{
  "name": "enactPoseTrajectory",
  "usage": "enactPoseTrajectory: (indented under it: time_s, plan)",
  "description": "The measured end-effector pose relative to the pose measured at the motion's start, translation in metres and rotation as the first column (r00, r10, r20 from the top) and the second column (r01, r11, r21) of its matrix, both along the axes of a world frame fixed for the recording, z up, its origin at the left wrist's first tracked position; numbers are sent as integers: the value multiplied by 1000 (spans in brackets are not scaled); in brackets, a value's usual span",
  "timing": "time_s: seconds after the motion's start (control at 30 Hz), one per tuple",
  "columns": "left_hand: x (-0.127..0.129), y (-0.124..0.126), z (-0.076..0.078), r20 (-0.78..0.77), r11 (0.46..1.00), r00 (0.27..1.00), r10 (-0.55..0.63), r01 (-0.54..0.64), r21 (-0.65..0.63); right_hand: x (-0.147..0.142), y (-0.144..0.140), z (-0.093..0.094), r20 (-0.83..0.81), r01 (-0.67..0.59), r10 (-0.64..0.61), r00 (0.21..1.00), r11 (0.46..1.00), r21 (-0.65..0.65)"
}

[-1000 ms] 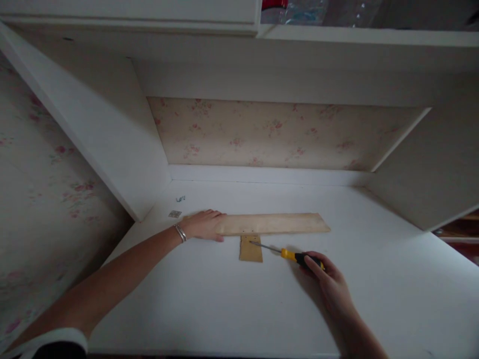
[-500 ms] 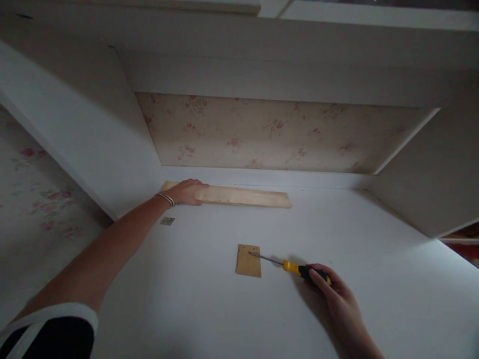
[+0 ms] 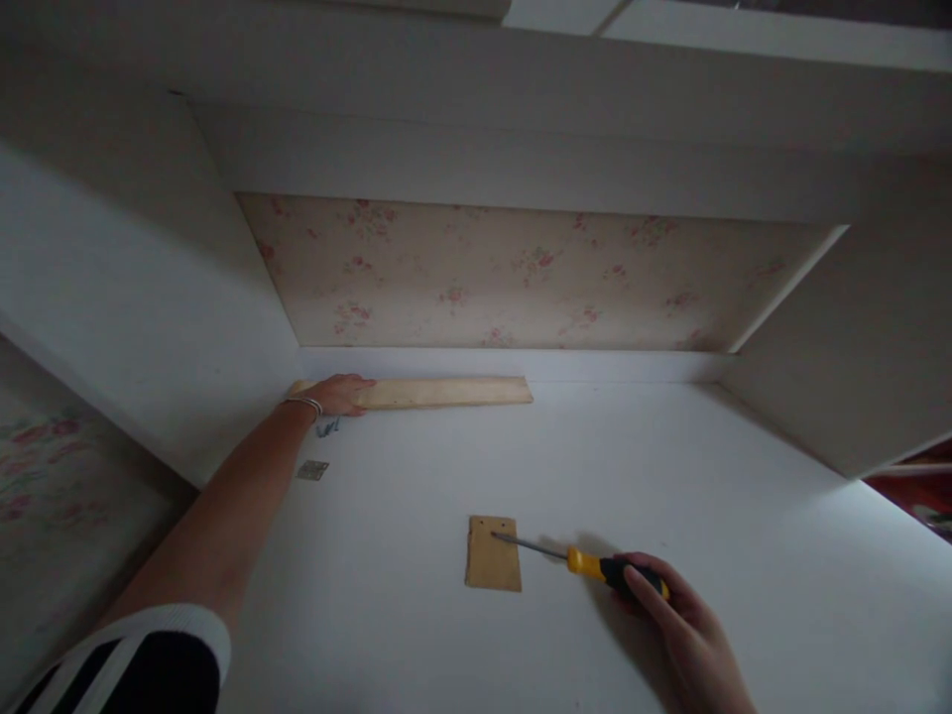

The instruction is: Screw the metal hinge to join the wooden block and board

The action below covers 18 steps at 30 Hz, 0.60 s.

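Note:
My left hand (image 3: 340, 394) is wrapped over the left part of a long pale wooden board (image 3: 453, 392), which lies near the back edge of the white surface. In my right hand (image 3: 673, 605) is a screwdriver (image 3: 587, 563) with a yellow and black handle. Its metal shaft points left, and the tip hovers over or touches a small tan wooden piece (image 3: 494, 565) with two dark holes near its top edge; contact is unclear. Just below my left wrist lie a few small screws (image 3: 327, 426). A small grey patterned plate (image 3: 312, 470) sits nearer to me.
White panels stand at the left (image 3: 185, 258) and the right (image 3: 840, 347) of the white surface (image 3: 632, 456). Flowered wallpaper (image 3: 483, 278) shows behind a low white ledge (image 3: 617, 365). An overhanging white panel (image 3: 446, 79) spans the top.
My left hand has shifted the board left and back, so it lies straighter along the ledge. The screws by my left wrist have come into sight. My right hand still holds the screwdriver.

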State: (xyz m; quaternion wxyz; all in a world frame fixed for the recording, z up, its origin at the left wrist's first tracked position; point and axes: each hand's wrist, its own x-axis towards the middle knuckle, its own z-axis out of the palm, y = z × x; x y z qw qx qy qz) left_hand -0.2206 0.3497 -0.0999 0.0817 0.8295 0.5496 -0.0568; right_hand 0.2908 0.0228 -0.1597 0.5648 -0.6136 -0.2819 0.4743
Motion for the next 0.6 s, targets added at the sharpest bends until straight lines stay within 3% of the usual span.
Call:
enactPoseTrajectory:
  time_s: [0.2, 0.33, 0.47, 0.6]
  plan:
    - [9, 5, 0, -27, 996, 997, 78, -79, -46, 3, 1, -5, 15, -14, 15, 1000, 1000, -24]
    - [37, -15, 8, 60, 993, 998, 28, -35, 115, 3, 2, -5, 18, -15, 15, 1000, 1000, 3]
    - [101, -89, 16, 189, 965, 961, -204, 165, 202, 1, 3, 2, 15, -7, 7, 1000, 1000, 12]
    - [166, -182, 7, 273, 924, 883, -381, 367, 105, -1, 1, 13, -86, 55, -51, 995, 998, 43]
